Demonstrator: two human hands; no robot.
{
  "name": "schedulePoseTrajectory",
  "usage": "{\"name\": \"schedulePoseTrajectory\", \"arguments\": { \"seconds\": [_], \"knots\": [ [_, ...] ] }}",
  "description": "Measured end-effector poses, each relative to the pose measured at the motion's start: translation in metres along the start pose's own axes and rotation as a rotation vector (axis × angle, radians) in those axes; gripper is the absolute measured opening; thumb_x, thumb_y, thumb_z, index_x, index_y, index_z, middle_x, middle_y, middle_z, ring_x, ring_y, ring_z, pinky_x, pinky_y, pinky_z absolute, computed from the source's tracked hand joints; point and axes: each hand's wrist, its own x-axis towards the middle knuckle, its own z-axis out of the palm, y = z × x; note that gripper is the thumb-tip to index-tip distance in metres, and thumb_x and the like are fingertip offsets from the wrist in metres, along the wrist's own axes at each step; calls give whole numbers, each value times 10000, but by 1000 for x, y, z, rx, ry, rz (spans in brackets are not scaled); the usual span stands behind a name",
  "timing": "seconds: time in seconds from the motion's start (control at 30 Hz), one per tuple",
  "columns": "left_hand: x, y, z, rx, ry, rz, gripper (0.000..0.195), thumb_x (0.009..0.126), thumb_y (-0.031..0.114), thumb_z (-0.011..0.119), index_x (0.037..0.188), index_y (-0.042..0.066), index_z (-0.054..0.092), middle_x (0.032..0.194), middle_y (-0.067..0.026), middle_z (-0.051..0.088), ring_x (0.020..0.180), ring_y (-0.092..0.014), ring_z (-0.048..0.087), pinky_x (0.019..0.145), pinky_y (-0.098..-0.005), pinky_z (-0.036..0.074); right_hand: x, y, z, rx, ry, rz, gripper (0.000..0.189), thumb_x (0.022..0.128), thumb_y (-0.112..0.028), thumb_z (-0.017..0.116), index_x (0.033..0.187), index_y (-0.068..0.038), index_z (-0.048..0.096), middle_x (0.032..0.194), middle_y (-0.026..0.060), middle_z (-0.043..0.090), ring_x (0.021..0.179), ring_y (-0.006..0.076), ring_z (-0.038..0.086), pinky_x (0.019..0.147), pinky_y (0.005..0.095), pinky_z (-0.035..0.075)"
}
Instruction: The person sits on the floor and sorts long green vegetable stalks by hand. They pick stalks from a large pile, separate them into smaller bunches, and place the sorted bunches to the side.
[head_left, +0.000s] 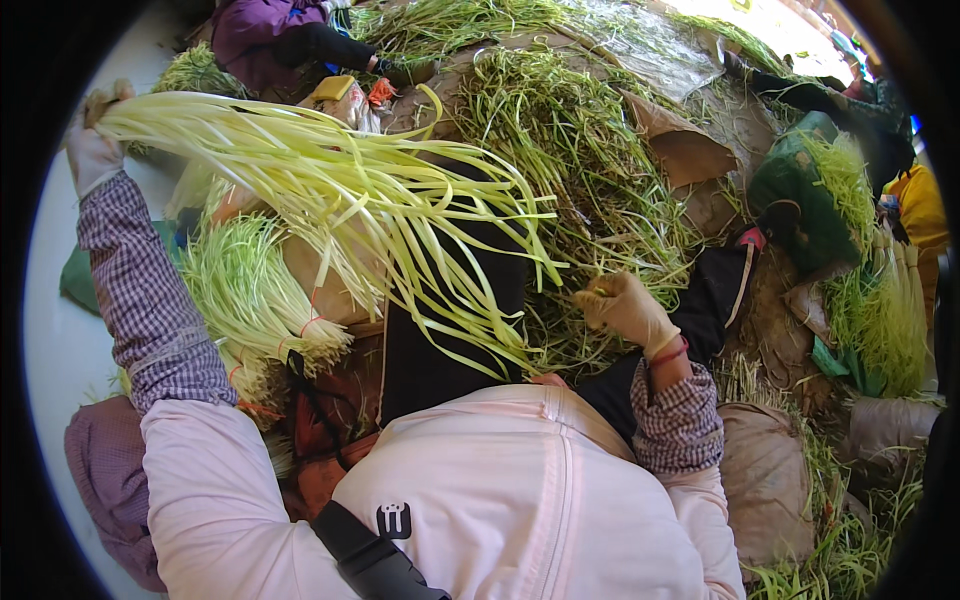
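My gloved left hand (100, 142) is raised at the far left and grips a bunch of long, pale yellow-green leaves (322, 165), which look like blanched garlic chives. Their loose ends fan out to the right, across my dark trouser leg (457, 300). My right hand (630, 309), in a tan-stained glove, is near those leaf tips but apart from them. Its fingers are curled in, and whether a small scrap sits at the fingertips is unclear. Beneath and beyond it spreads a heap of tangled green leaves and stalks (570, 157).
Tied bundles of the leaves (255, 285) stand left of my leg. Another person in purple (255, 45) sits at the upper left. To the right are a green sack (802, 202), upright yellowish bundles (889, 315) and a brown sack (765, 480). Loose brown sheeting (679, 146) lies beyond the heap.
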Motion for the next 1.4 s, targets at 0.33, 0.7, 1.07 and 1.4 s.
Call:
{"name": "schedulePoseTrajectory", "arguments": {
  "seconds": [0.33, 0.7, 1.07, 1.4],
  "knots": [
    [-21, 1, -4, -198, -191, -75, 220, 930, 173, 390, 785, 10, 420, 744, -126, 495, 775, -309, 488, 765, -529, 466, -6, -54, 67, -372, 355, -487, 240, 799, -317, 713, 906, -102, 709, 706, 122, 670, 605, 279, 649, 564, 374, 511],
    [-38, -1, -4, -473, -439, -229, 293, 948, 200, 361, 731, 9, 407, 700, -101, 480, 736, -288, 469, 752, -512, 454, -21, -68, 55, -166, 611, -688, 140, 780, -181, 738, 844, -106, 639, 729, 67, 668, 592, 243, 642, 558, 308, 505],
    [-51, 2, 28, -338, -351, -204, 231, 939, 184, 416, 769, 31, 440, 724, -93, 512, 766, -257, 493, 841, -514, 459, -22, -122, 97, -661, 422, -842, 503, 825, -223, 653, 1299, -121, 520, 608, 85, 588, 519, 268, 589, 472, 370, 454],
    [-61, -4, 54, -235, -242, -60, 298, 977, 211, 324, 730, 50, 363, 695, -116, 457, 749, -294, 481, 758, -483, 446, 7, -113, 79, -226, 454, -729, 55, 821, -115, 621, 847, -72, 644, 712, 97, 659, 603, 243, 636, 539, 335, 496]
  ]
}}
